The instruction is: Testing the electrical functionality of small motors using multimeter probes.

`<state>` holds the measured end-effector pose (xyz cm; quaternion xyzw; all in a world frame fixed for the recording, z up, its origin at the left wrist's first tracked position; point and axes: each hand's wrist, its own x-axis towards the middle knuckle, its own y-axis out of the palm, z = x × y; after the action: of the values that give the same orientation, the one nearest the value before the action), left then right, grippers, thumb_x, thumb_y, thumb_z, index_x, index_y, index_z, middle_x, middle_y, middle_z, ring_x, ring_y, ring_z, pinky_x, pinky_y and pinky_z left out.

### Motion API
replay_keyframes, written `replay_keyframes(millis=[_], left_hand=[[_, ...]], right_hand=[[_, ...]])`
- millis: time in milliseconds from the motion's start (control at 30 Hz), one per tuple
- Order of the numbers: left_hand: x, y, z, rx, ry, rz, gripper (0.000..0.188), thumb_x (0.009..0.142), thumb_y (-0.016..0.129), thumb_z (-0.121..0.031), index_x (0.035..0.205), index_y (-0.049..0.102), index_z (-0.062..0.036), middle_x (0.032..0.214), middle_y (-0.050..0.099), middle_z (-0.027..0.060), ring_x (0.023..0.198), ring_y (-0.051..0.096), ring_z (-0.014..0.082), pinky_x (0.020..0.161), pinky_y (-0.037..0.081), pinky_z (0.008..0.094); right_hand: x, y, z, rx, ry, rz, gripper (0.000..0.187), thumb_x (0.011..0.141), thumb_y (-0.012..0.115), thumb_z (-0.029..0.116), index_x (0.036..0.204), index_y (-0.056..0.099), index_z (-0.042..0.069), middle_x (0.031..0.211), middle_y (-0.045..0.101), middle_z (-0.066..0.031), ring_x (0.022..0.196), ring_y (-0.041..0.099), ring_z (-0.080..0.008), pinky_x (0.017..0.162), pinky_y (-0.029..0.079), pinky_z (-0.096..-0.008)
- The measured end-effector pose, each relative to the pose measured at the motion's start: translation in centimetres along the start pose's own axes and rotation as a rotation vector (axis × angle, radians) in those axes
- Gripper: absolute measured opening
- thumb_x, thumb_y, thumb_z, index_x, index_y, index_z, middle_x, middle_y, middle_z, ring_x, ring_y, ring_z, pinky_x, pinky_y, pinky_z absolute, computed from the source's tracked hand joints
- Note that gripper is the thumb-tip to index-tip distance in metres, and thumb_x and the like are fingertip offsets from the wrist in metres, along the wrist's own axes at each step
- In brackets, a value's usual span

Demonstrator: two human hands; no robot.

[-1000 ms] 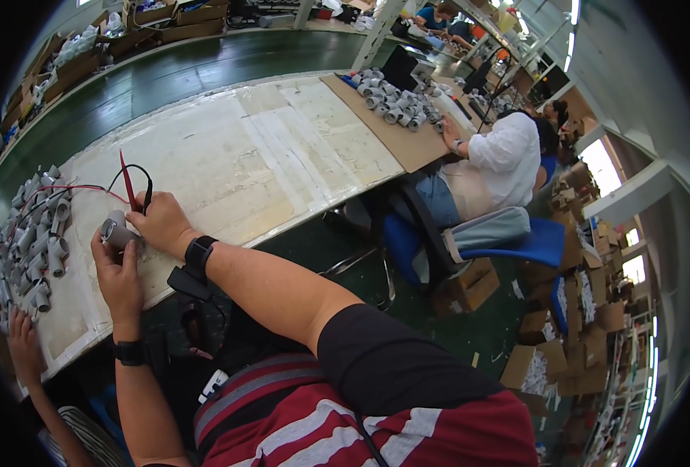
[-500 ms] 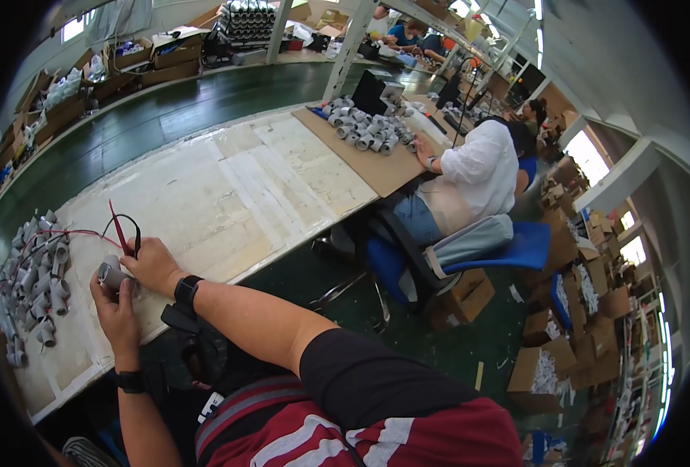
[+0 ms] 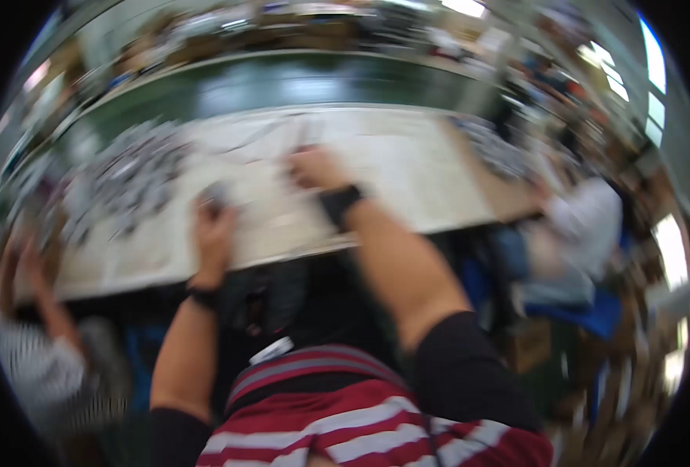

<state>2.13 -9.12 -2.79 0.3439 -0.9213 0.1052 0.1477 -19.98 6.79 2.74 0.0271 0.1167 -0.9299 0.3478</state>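
The picture is smeared by motion. Above the white worktable (image 3: 275,226), my left hand (image 3: 214,233) is closed around a grey plastic pipe fitting (image 3: 219,193). My right hand (image 3: 315,166) is a forearm's width to the right and slightly farther off, its fingers closed on a pair of test probes (image 3: 304,134). The probes point away from me, blurred, and a thin lead (image 3: 255,138) trails from them leftward over the table. Hand and fitting are apart from the probes. A heap of grey pipe fittings (image 3: 131,175) lies left of my left hand.
Another person's hands (image 3: 26,257) are at the table's left end. At the right, a person in a white top (image 3: 586,214) sits by a brown board (image 3: 481,171) with more grey fittings (image 3: 493,148). A green strip (image 3: 282,82) runs behind the table.
My view has swung left, bringing the person at the left into sight. My right hand has drawn away from the fitting with the probes; my left hand still holds the fitting.
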Motion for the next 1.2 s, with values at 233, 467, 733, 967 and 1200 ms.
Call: replay_keyframes(millis=[233,467,733,967,1200], left_hand=[[-0.1,-4.1,-2.2,-0.362,-0.116,-0.281,0.048,0.088,0.069,-0.005,0.132,0.049,-0.0054,0.098,0.06,0.0046,0.081,0.056,0.0113,0.069,0.05,0.0281],[-1.5,-15.3,-3.7,-0.166,-0.254,-0.574,0.036,0.089,0.068,-0.009,0.122,0.055,-0.0031,0.092,0.062,0.0063,0.067,0.06,0.0128,0.055,0.047,0.0274],[4.8,-26.3,-0.3,-0.124,-0.438,-0.519,0.025,0.097,0.069,-0.023,0.112,0.064,-0.0038,0.087,0.065,0.0055,0.067,0.062,0.015,0.057,0.051,0.0291],[6.9,-28.6,4.5,0.938,-0.306,-0.428,0.045,0.097,0.065,-0.032,0.127,0.062,0.0006,0.114,0.072,0.022,0.101,0.07,0.0403,0.088,0.055,0.0489],[4.1,-23.0,2.1,0.913,-0.128,-0.404,0.072,0.094,0.068,-0.047,0.144,0.053,0.0024,0.132,0.064,0.0291,0.122,0.061,0.043,0.105,0.047,0.0453]], right_hand=[[-2.7,-10.6,-1.0,-0.276,0.227,-0.057,0.023,0.095,0.069,0.024,0.087,0.069,0.002,0.071,0.069,-0.006,0.048,0.06,-0.0157,0.041,0.044,-0.0306],[-3.2,-9.2,-1.7,-0.124,0.196,-0.058,0.025,0.1,0.067,0.027,0.09,0.066,0.003,0.07,0.066,-0.0061,0.043,0.052,-0.0129,0.035,0.035,-0.0263],[-2.8,-10.4,-1.2,-0.149,0.241,-0.03,0.028,0.1,0.067,0.028,0.086,0.064,0.003,0.066,0.065,-0.0074,0.04,0.051,-0.0133,0.035,0.034,-0.026],[-3.3,-9.5,-0.9,-0.166,0.26,-0.043,0.029,0.098,0.068,0.027,0.083,0.064,0.002,0.064,0.065,-0.0088,0.041,0.054,-0.0157,0.036,0.037,-0.0278],[-2.0,-10.6,-0.5,-0.162,0.359,0.008,0.034,0.099,0.067,0.033,0.084,0.065,0.002,0.064,0.067,-0.0116,0.041,0.058,-0.0188,0.035,0.039,-0.0296]])
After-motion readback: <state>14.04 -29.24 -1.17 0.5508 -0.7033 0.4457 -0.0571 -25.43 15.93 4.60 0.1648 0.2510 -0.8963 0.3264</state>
